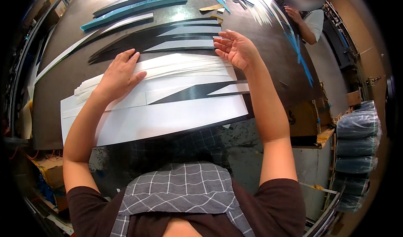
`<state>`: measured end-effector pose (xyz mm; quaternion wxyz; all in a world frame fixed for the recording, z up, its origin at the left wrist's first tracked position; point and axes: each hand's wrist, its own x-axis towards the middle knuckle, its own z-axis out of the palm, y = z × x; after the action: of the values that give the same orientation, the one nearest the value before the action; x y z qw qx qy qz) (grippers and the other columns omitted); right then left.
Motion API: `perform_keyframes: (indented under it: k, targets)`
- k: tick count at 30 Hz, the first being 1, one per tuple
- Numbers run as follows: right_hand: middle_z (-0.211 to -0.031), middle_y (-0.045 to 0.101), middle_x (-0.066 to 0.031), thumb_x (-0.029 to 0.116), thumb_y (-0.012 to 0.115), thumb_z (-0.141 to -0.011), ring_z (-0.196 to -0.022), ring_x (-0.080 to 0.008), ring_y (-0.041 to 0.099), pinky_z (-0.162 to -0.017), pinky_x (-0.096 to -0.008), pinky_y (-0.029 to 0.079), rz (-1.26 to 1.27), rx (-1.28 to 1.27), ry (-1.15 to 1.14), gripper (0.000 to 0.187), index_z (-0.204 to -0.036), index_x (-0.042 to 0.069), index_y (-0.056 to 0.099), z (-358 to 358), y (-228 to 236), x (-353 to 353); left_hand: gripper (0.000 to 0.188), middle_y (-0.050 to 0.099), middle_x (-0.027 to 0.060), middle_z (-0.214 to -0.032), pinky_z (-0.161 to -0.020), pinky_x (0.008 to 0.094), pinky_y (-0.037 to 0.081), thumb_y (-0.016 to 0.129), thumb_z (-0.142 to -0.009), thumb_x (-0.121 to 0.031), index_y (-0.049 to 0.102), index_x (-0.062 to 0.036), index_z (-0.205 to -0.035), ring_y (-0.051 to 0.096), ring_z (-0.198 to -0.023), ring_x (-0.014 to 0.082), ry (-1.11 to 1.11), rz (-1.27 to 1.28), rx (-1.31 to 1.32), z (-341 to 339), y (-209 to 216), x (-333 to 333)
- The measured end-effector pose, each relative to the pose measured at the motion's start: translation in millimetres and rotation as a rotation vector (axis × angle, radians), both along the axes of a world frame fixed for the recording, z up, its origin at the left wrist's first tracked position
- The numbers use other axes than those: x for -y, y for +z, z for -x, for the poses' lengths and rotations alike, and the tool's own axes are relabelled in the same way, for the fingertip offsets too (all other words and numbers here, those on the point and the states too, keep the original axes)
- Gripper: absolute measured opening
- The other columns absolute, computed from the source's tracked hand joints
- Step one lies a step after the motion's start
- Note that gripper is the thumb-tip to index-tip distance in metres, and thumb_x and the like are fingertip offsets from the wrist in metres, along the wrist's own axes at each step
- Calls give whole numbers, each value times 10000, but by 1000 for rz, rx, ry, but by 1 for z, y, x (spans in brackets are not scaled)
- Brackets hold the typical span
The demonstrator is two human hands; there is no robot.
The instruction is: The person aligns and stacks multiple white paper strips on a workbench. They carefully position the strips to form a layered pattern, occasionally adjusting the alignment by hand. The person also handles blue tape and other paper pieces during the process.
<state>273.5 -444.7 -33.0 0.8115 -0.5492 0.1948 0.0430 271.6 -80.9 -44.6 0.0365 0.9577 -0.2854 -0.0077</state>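
My left hand lies with its fingers apart on the left part of a fanned stack of white strips. Beyond the stack rest several dark tapered strips with pale grey sections. My right hand is raised at their right ends, fingers spread and palm turned inward; whether its fingertips touch the strips I cannot tell. A large white sheet lies under the stack, along the near edge of the table. On it sits a single black pointed strip with a white section, reaching under my right forearm.
The dark table also carries a blue-edged stack of strips, a long thin strip and scattered blue strips. Another person works at the far right. Plastic-wrapped rolls stand off the table's right side.
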Motion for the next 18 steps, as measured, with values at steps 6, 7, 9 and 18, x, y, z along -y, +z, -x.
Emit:
perform_keyframes:
  k: [6,7,9,18]
  targets:
    - [-1058,725,-83,168,651,-962,-925,-153,670,-860,-288,507,768,281,30,401,-1310,-29,614,-10,-32,-18,682,380,243,-1547,-1206,421,287,476,-1039,-458,420,61,-1478,334,-1454,364,-5,42,18,1,-4,1]
    - [-1104,726,-97,168,647,-964,-950,-160,672,-879,-282,501,921,344,14,439,-1346,-41,593,-10,-34,-22,683,383,242,-1546,-1206,421,287,472,-1041,-462,421,60,-1478,335,-1454,365,1,44,19,1,-5,1]
    - [-1205,678,-280,227,610,-943,-1191,-415,623,-1036,-426,461,1260,439,14,564,-1408,-74,506,-11,-46,-26,684,388,242,-1542,-1206,421,288,462,-1044,-470,424,59,-1477,337,-1453,367,13,40,24,0,-8,2]
    - [-944,728,-140,114,622,-971,-817,-226,724,-738,-347,607,841,712,-109,220,-1131,-33,656,10,11,-77,700,405,238,-1532,-1194,440,307,648,-977,-343,377,5,-1520,350,-1452,352,107,363,-58,-20,-18,-1]
